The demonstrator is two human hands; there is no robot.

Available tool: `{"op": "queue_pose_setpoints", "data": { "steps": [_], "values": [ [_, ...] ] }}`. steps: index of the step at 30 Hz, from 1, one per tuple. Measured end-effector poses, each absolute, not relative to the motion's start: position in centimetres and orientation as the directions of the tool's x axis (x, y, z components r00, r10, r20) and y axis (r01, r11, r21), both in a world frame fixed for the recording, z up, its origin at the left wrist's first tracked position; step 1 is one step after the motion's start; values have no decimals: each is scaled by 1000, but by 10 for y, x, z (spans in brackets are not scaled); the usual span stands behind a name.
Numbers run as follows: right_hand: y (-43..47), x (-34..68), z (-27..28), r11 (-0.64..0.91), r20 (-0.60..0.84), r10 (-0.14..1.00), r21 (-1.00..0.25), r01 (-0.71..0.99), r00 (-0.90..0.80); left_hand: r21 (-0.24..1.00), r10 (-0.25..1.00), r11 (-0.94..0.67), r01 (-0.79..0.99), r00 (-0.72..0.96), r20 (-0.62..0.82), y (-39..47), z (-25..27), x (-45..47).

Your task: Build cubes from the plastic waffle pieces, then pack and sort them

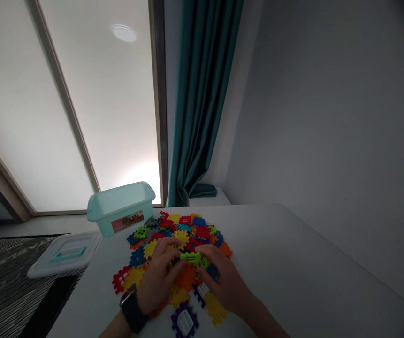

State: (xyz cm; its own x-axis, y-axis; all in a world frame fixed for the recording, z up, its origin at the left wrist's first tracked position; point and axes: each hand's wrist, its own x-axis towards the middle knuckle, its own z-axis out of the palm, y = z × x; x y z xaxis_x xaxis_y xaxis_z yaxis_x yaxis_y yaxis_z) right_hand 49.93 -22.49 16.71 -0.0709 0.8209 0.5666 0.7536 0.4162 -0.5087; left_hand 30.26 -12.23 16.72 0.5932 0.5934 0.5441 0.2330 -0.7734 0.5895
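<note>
Readable words, numbers, brands: none.
Item: printed label, oblong, mainly red with a darker pictorial area; on the near wall of the translucent teal plastic tub, far left on the table. Lettering too small to read.
Item: purple interlocking tile, nearest the viewer; pale centre with line pattern, any characters indistinct.
Item: smartwatch, worn behind the left hand; display illegible.

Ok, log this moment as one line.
left hand: holding green piece | right hand: holding green piece | colourful pieces: spread beneath | teal bin: beyond, left
</note>
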Motion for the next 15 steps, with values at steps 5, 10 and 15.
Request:
{"op": "queue_pose_setpoints", "data": {
  "steps": [5,10,15],
  "values": [
    [-228,501,167,471,658,719,-223,854,-225,811,665,-569,133,655,359,-121,172,304],
    [-224,501,169,483,672,681,-114,868,-290,805,649,-578,134,673,354,-123,173,302],
    [-224,505,172,492,644,690,-84,866,-330,761,632,-625,174,685,362,-124,172,302]
  ]
}}
